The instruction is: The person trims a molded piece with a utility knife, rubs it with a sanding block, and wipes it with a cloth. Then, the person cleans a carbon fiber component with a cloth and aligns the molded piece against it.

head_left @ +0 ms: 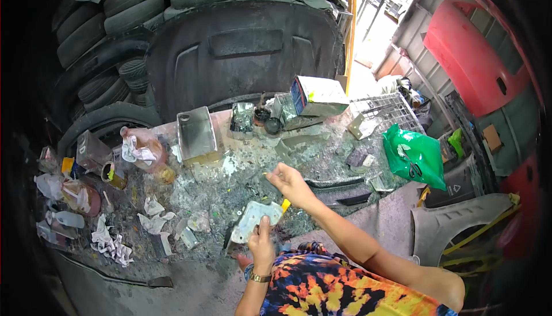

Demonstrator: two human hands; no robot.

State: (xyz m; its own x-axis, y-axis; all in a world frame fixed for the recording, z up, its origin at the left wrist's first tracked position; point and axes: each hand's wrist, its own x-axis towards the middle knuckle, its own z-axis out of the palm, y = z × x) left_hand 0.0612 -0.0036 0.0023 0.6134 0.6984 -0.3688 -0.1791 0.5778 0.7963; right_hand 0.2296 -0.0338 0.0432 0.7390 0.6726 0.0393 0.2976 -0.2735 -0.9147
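My left hand grips a flat pale grey plate with small holes, its thumb lying on top. A yellow strip stands out at the plate's right edge. Above and to the right of the plate, my right hand is raised over the worktable, its fingers pinched together. A tiny yellowish bit shows at those fingertips, too small to make out. The two hands are apart. Part of a dark object shows under the plate's left side.
Crumpled paper and plastic jugs are at the left. A metal tray, a box and a wire rack stand along the back. Scissors lie on a green bag at the right, near a grey fender.
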